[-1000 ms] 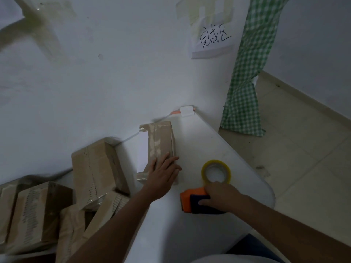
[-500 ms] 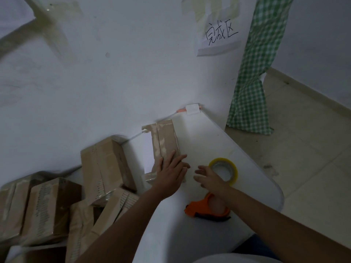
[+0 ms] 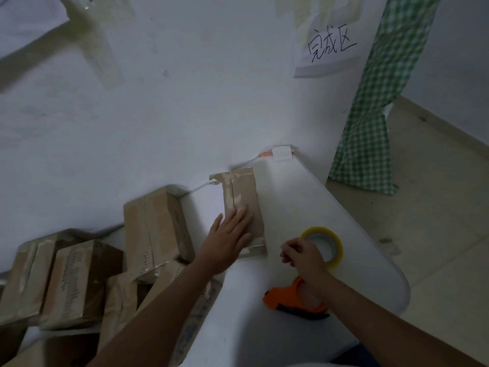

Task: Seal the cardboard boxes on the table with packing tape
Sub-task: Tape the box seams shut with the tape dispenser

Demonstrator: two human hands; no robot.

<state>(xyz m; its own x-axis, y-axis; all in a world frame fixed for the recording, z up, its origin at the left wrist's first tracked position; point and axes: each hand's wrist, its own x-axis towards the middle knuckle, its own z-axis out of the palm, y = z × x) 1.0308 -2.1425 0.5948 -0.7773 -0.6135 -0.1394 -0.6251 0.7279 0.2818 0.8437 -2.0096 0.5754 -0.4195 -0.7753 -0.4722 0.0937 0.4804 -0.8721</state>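
Observation:
A narrow cardboard box [image 3: 244, 192] lies on the white table [image 3: 296, 207] with its flaps closed along a centre seam. My left hand [image 3: 227, 241] presses flat on the box's near end, fingers straight. A yellow roll of packing tape [image 3: 335, 246] lies flat to the right of the box. My right hand [image 3: 303, 256] is at the roll's left rim with curled fingers that pinch at the tape there. An orange tape dispenser [image 3: 287, 298] lies on the table under my right wrist, with no hand on it.
Several more cardboard boxes [image 3: 156, 229] are piled at the left, against the white wall. A white charger and cable [image 3: 281, 153] sit at the table's far corner. The rounded table edge [image 3: 397, 271] drops to a tiled floor on the right, beside a green checked cloth [image 3: 367, 144].
My right hand let go of the orange dispenser, moved up to the tape roll and curled its fingers there. My left hand slid slightly further onto the box.

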